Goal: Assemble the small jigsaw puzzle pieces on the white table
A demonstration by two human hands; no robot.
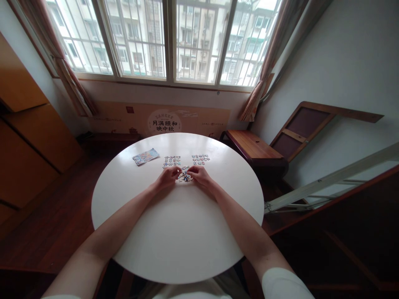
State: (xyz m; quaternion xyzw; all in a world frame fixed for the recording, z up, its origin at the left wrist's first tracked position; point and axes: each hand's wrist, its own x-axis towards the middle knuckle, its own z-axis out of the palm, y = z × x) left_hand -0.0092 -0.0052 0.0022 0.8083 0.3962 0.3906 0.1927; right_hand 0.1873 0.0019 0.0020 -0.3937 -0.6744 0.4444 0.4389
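Note:
A small heap of jigsaw puzzle pieces (pixel 185 177) lies on the white round table (pixel 177 232), between my two hands. My left hand (pixel 170 175) is at the heap's left side, thumb and fingers pinched together. From the right, my right hand (pixel 200 174) reaches to the same heap, its fingertips also closed in a pinch. Whatever is between the fingertips of either hand is too small to make out. Beyond my left hand, loose pieces lie in rows in a left group (pixel 172 160). A right group (pixel 200 158) is spread in rows beyond my right hand.
A colourful picture sheet (pixel 146 156) lies at the table's far left. Past the table's right edge stands a wooden bench (pixel 254 144), with a brown framed panel (pixel 301 131) against the wall. A printed cardboard panel (pixel 124 118) stands below the window.

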